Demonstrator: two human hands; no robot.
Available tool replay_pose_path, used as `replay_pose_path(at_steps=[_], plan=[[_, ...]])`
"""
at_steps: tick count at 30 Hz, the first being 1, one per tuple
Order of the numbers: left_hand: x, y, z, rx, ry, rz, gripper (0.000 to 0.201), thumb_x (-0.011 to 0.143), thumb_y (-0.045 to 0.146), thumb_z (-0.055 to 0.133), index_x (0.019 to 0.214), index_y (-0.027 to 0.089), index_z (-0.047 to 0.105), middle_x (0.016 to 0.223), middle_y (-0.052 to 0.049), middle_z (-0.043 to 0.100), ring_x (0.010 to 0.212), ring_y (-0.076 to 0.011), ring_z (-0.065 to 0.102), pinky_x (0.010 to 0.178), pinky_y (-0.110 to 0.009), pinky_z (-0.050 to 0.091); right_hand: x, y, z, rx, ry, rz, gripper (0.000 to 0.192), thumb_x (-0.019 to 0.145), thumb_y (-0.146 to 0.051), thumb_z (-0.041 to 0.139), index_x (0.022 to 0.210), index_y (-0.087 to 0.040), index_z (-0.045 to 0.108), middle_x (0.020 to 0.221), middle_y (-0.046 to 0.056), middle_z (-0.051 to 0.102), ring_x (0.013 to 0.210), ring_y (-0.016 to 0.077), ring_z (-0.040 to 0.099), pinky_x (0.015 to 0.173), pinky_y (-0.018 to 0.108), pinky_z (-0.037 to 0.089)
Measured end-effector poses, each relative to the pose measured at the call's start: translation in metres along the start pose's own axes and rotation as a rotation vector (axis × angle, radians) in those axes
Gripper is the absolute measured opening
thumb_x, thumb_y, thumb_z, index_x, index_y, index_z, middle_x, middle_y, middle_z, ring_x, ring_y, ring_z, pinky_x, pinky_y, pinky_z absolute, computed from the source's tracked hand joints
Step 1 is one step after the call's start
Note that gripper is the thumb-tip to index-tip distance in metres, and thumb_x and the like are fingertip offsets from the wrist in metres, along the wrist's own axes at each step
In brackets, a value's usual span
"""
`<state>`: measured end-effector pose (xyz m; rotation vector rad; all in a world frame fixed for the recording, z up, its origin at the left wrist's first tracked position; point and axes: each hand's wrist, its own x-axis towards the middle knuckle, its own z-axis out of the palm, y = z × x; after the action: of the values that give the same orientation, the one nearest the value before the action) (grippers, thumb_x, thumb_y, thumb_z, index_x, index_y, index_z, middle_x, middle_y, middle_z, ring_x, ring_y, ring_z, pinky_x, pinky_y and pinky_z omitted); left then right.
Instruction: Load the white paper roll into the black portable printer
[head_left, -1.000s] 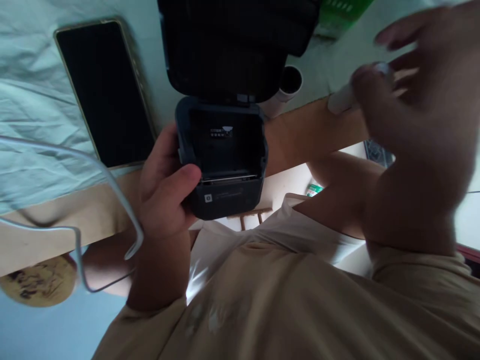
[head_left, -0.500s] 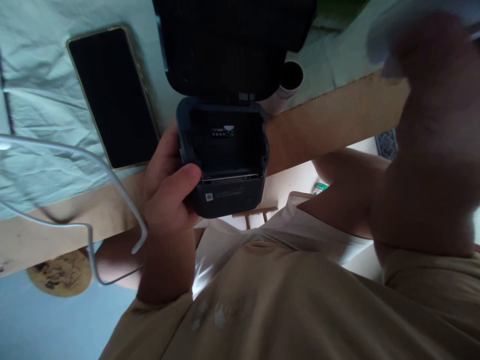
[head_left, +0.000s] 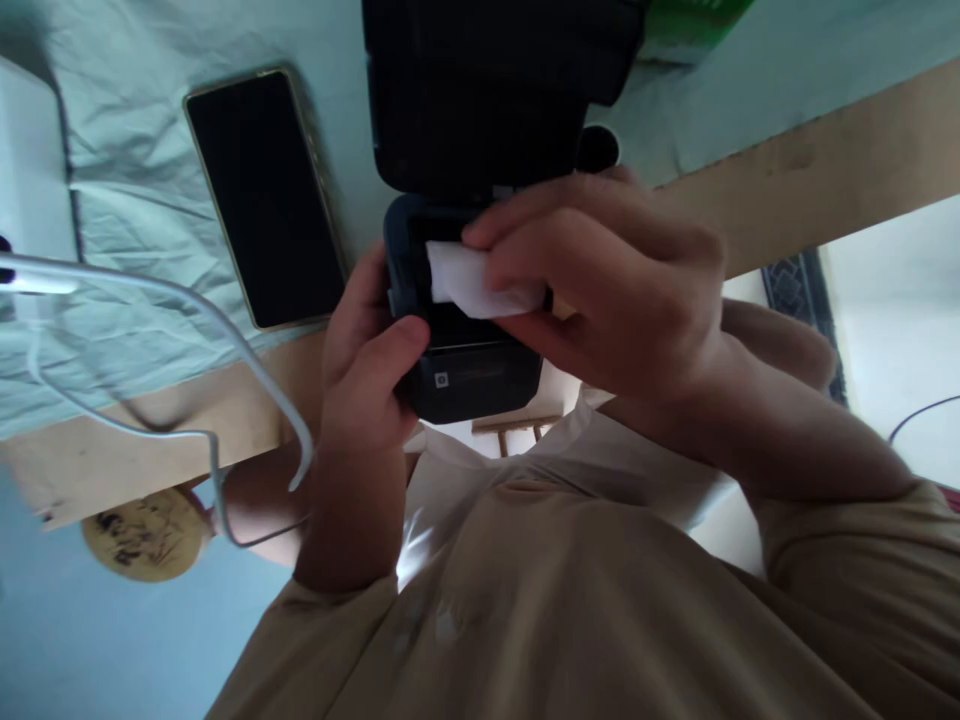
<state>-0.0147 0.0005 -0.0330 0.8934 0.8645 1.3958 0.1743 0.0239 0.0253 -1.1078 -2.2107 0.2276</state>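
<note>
A small black label printer (head_left: 480, 385) has its lid (head_left: 480, 100) swung up, leaving the inner compartment exposed. My left hand (head_left: 371, 365) grips the left side of its body, thumb on the rim near the front bar. Between the fingers of my right hand (head_left: 607, 270) is a folded white tissue (head_left: 469, 280), held inside the compartment. Much of the compartment's right side is hidden behind that hand, so I cannot tell exactly where the tissue touches.
A dark-screened phone (head_left: 266, 195) lies on the pale green cloth (head_left: 127, 220). White cables (head_left: 247, 360) loop at the left, near a white box (head_left: 34, 170). Behind my right hand is a cup-like cylinder (head_left: 598, 148). Something green (head_left: 690, 25) stands farther back. The wooden table edge (head_left: 817, 140) runs across.
My right hand, blurred at the upper right with the white tissue, has come left and down into the open printer. My left hand keeps its grip. The view has shifted slightly.
</note>
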Motion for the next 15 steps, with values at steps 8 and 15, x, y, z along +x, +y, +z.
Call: replay_pose_path(at_steps=[8,15], plan=[[0.001,-0.003,0.001,0.022,-0.034,0.053,0.047,0.085,0.057,0.075,0.113,0.020,0.076,0.089,-0.003,0.069,0.102,-0.0220,0.073,0.094,-0.036,0.062,-0.007,0.001,-0.001,0.027,0.078,-0.271,0.020,0.102,-0.029,0.057,0.091,-0.028,0.073,0.085,-0.006,0.071,0.078,0.0098,0.061,0.077,0.032,0.048],[0.004,-0.014,-0.018,0.072,-0.157,0.075,0.070,0.060,0.031,0.098,0.125,0.026,0.073,0.112,-0.002,0.076,0.098,-0.0199,0.074,0.078,-0.028,0.063,-0.006,0.014,-0.011,0.259,-0.014,-0.192,0.019,0.098,-0.044,0.064,0.100,-0.027,0.072,0.098,-0.004,0.071,0.095,0.0109,0.067,0.086,0.031,0.055]])
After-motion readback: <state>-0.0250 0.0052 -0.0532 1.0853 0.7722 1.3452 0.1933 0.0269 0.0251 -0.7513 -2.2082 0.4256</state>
